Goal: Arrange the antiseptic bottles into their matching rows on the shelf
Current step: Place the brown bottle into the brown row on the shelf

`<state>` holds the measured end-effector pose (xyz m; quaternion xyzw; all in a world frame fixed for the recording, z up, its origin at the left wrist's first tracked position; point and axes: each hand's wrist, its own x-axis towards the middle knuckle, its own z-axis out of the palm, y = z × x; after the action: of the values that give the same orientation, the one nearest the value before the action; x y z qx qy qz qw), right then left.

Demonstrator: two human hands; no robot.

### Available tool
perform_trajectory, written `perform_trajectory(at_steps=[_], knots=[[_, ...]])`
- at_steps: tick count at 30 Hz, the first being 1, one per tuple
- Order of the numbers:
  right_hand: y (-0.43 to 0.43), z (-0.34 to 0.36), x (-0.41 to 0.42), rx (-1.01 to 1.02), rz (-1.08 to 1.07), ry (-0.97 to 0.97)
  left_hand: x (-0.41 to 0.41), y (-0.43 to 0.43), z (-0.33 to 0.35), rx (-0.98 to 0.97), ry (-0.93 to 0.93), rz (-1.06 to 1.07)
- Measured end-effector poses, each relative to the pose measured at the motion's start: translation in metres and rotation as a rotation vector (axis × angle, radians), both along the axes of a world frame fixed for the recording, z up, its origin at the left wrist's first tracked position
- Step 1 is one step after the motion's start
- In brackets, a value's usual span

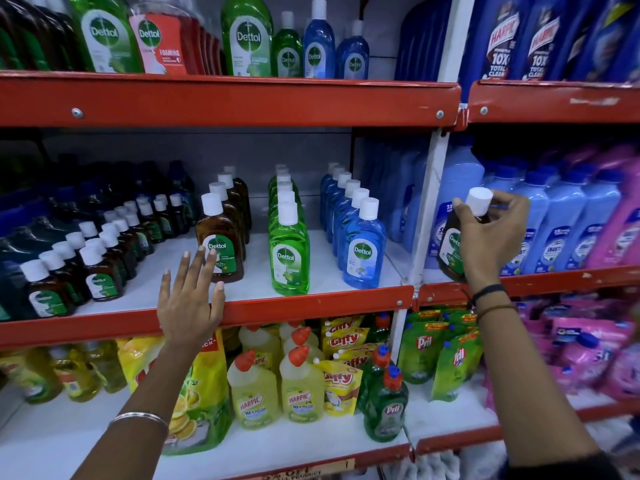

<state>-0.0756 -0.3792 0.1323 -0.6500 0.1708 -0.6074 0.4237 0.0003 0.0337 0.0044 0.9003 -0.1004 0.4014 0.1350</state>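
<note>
While a brown bottle (453, 244) sits out of place among tall pale-blue jugs (540, 223) in the right-hand bay, a person's right hand (491, 237) closes around its neck just under the white cap (479, 199), fingers (512, 211) curled tight, the bottle's base at the red front edge of the middle shelf (311, 303). Judging by the label and colour, it belongs with the matching brown row (223, 230) one bay to the left, and the grip high on the neck looks chosen to lift it clear of the taller jugs crowding it.

Seen from the head camera, the left hand (190, 303) is spread flat and holds nothing, its fingertips (211, 261) reaching to the front bottle of that brown row, probably to steady the line or mark the spot where the stray should go. Beside that row stand a green row (289, 251) and a blue row (363, 247), each filed front to back on the white shelf board, with smaller brown bottles (93, 268) massed further left. Bare shelf lies in front of and around the brown row, so room for one more appears to be at hand. Yellow and green cleaners fill the shelf below.
</note>
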Motion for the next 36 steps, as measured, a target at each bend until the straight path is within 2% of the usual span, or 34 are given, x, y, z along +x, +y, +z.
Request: perform_trajectory(at_steps=[3,6,13,18,22,28,36], knots=[[0.023,0.01,-0.013,-0.026,-0.017,0.019,-0.001,0.001,0.002,0.001,0.01,-0.008],[0.053,0.019,-0.024,-0.015,0.054,0.048,-0.003,0.005,0.003,0.017,0.024,-0.024],[0.151,0.04,-0.025,-0.037,0.531,0.063,-0.004,0.031,0.004,0.02,0.041,-0.035],[0.229,0.042,0.0,-0.089,0.7,0.047,0.0,0.062,0.003,0.03,0.043,-0.006],[0.277,0.031,0.032,-0.124,0.801,0.13,0.001,0.07,0.003,0.079,0.023,-0.021],[0.309,0.0,0.073,-0.15,0.765,0.247,0.005,0.069,0.001,0.077,-0.031,-0.046],[0.314,-0.011,0.084,-0.181,0.752,0.295,0.006,0.069,-0.002,0.087,-0.096,-0.076]])
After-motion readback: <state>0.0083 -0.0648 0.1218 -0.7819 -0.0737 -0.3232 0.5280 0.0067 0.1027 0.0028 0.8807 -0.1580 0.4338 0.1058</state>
